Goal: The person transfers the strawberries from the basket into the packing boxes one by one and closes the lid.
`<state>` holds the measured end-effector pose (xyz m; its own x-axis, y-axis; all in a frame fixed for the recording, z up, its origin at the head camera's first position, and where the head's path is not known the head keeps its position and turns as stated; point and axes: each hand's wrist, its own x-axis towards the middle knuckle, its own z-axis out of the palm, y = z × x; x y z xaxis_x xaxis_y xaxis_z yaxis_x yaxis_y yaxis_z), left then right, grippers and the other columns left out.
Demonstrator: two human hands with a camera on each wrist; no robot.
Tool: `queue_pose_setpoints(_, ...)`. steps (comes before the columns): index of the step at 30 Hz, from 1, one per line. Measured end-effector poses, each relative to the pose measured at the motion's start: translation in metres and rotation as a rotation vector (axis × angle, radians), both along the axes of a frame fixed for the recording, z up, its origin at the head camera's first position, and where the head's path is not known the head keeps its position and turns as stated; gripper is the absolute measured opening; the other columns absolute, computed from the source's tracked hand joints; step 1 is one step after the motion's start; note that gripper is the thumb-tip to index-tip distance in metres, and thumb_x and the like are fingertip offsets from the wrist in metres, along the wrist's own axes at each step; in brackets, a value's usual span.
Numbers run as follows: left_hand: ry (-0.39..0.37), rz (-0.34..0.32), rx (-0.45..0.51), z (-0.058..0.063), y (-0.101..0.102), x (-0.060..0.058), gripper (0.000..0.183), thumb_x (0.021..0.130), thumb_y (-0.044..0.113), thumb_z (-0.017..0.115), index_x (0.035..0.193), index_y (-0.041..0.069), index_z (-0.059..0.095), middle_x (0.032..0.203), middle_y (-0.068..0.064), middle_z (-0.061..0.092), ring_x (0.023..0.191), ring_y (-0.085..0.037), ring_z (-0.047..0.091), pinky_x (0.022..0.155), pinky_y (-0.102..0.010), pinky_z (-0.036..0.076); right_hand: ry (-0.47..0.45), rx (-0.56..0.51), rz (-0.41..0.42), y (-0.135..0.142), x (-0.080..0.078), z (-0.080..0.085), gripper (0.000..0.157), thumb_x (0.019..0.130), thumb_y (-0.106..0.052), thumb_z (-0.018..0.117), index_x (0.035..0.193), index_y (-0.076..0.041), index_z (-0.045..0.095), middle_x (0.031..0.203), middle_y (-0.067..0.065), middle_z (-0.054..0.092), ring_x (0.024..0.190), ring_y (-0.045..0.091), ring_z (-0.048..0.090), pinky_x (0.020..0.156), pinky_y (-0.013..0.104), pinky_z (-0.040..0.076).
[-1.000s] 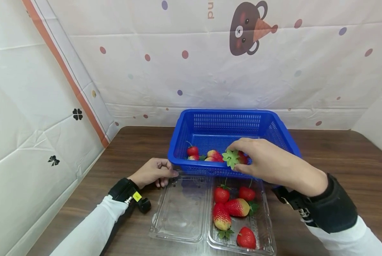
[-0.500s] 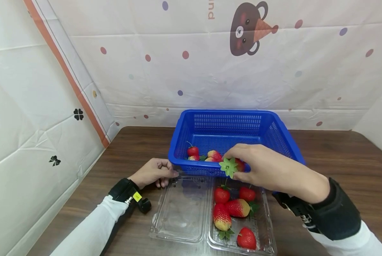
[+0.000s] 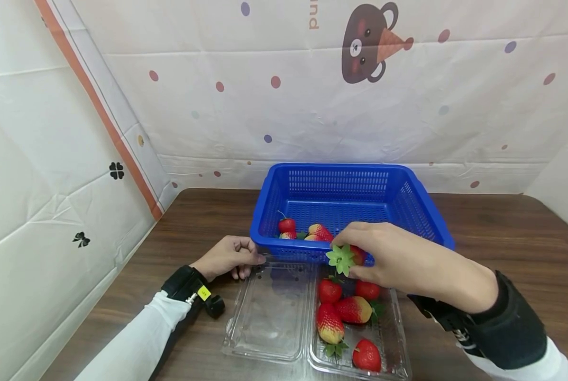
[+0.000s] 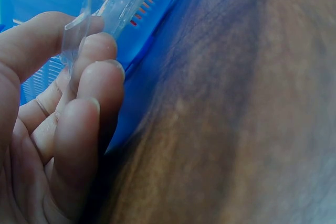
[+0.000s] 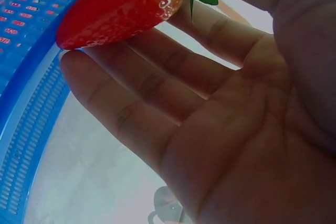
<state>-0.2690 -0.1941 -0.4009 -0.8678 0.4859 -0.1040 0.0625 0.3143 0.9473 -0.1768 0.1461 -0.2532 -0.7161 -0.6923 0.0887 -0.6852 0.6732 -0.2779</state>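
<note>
My right hand [image 3: 384, 256] holds a red strawberry [image 5: 121, 11] with green leaves between thumb and fingers. In the head view it hangs over the far end of the clear plastic box [image 3: 398, 338], close to the basket's near wall. Inside the box lie several strawberries [image 3: 329, 323] and small round red fruits [image 3: 330, 290]. My left hand [image 3: 231, 257] pinches the far left corner of the box's opened lid [image 3: 274, 317]; in the left wrist view the thin clear edge [image 4: 76, 35] runs between thumb and fingers.
A blue perforated basket [image 3: 341, 174] stands behind the box, with a red fruit [image 3: 286, 225] and strawberries [image 3: 319, 231] near its front left. Brown wood-grain table [image 3: 493, 233] extends on both sides. Printed white cloth [image 3: 208, 116] hangs behind and at left.
My right hand has come down and toward me with the strawberry, from over the basket's front rim to over the box's far end. The left hand stays at the lid corner.
</note>
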Motion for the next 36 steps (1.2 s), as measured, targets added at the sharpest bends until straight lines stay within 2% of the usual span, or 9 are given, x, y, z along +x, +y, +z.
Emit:
queue_pose_setpoints(7,0.005,-0.004,0.005,0.001,0.001,0.001,0.029,0.084,0.026,0.075,0.083,0.003,0.056,0.058,-0.004,0.059,0.048,-0.015,0.055,0.042,-0.021,0.05,-0.086,-0.005,0.023,0.001,0.005,-0.001,0.036,0.081,-0.016,0.077,0.115,-0.02,0.063,0.105,-0.007,0.061,0.086,0.007,0.055,0.07,0.026,0.057)
queue_pose_setpoints(17,0.001,0.001,-0.006,0.001,0.001,0.0,0.03,0.084,0.026,0.075,0.083,0.003,0.056,0.058,-0.005,0.059,0.048,-0.015,0.054,0.043,-0.021,0.049,-0.116,0.008,0.045,0.005,0.005,-0.013,0.036,0.08,-0.013,0.077,0.112,-0.02,0.063,0.096,-0.008,0.056,0.078,0.008,0.051,0.063,0.025,0.052)
queue_pose_setpoints(28,0.005,0.003,-0.001,-0.001,0.0,-0.001,0.029,0.083,0.028,0.076,0.082,0.006,0.057,0.058,-0.004,0.059,0.048,-0.015,0.054,0.042,-0.021,0.049,-0.113,0.028,0.089,-0.002,0.004,-0.025,0.033,0.077,-0.01,0.078,0.106,-0.016,0.064,0.086,-0.01,0.052,0.075,0.008,0.049,0.063,0.026,0.049)
queue_pose_setpoints(36,-0.001,-0.001,0.005,-0.001,0.0,0.0,0.03,0.084,0.027,0.075,0.083,0.003,0.056,0.058,-0.004,0.059,0.048,-0.015,0.054,0.043,-0.021,0.05,-0.174,0.046,0.076,-0.006,0.003,-0.031,0.033,0.077,-0.01,0.078,0.107,-0.014,0.064,0.083,-0.008,0.051,0.074,0.009,0.048,0.062,0.025,0.048)
